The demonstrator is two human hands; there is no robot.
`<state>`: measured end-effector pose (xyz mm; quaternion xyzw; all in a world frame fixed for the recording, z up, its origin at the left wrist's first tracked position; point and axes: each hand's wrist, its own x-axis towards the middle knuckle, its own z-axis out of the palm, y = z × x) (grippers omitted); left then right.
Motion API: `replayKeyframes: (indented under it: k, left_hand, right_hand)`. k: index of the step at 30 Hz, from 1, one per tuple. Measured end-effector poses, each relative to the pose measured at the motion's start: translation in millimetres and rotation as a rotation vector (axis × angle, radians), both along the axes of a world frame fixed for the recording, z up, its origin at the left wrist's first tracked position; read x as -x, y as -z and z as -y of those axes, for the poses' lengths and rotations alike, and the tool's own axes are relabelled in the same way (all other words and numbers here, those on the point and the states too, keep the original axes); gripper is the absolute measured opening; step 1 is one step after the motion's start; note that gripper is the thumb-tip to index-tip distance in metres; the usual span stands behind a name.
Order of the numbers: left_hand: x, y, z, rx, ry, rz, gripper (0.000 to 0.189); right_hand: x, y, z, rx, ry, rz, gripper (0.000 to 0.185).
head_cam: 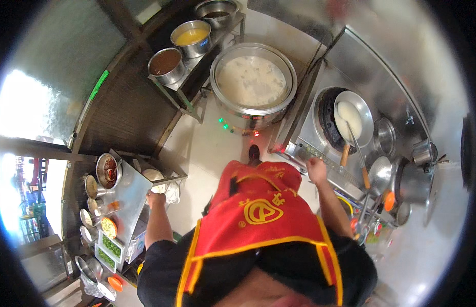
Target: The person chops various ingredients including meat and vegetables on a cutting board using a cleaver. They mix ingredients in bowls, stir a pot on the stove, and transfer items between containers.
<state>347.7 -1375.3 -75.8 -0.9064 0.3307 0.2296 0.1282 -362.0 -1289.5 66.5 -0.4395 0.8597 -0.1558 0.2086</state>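
My left hand (156, 198) is at the edge of an open metal drawer (176, 179) under the left counter. Its fingers are curled and partly hidden, so I cannot tell whether they grip the drawer. Pale contents (153, 175) and a clear plastic bag (172, 192) show at the drawer. My right hand (317, 170) is curled by the front edge of the stove (305, 151), with nothing visible in it. Beyond it, a steel wok (366, 111) with a wooden handle (344, 154) rests tilted on the black burner, holding whitish liquid and a ladle (353, 132).
A large steel pot (254, 109) of cloudy broth stands ahead on the floor. Steel pots of brown sauce (166, 63) and yellow liquid (192, 37) stand on a metal rack. On the left counter (134, 192) are a chili bowl (108, 170) and tubs of chopped greens (110, 245).
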Motion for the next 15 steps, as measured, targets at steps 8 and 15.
replayKeyframes:
  k: [8, 15]
  left_hand:
    - [-8.8, -17.4, 18.1, -0.051, 0.173, 0.045, 0.060]
    - [-6.0, -21.3, 13.8, -0.080, 0.149, -0.019, 0.059]
  right_hand:
    - [3.8, 27.1, 19.4, -0.005, -0.021, 0.179, 0.032]
    - [-1.7, 25.2, 17.5, 0.070, -0.040, 0.147, 0.031]
